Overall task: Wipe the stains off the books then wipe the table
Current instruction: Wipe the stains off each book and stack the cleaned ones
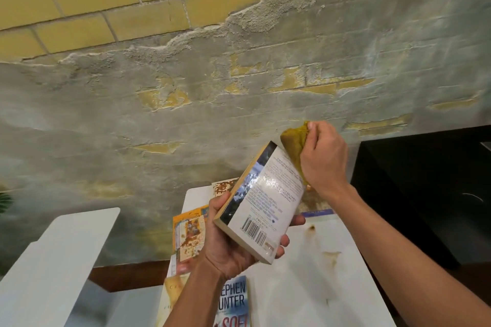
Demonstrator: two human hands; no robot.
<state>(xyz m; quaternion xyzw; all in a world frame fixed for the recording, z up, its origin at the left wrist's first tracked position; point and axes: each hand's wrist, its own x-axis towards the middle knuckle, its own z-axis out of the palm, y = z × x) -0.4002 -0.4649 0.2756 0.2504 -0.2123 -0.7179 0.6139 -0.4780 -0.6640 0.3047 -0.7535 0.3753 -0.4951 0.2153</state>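
Above the stained table [332, 287], our left hand [225, 244] gripped the book [261, 202], its length tilted up toward our right hand [322, 156], which pressed the bunched cloth [293, 141] on its top edge.

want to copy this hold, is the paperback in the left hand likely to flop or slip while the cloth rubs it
The paperback looks thick, so it probably stays fairly stiff. Its back cover shines with glare, so it may be slippery. The left hand holds only the lower end while the cloth presses near the top, so it could pivot.

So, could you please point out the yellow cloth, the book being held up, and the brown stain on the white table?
yellow cloth [293, 146]: head view, bunched upper fold.
held book [268, 204]: head view, back cover's middle.
brown stain [331, 256]: head view, smear's centre.
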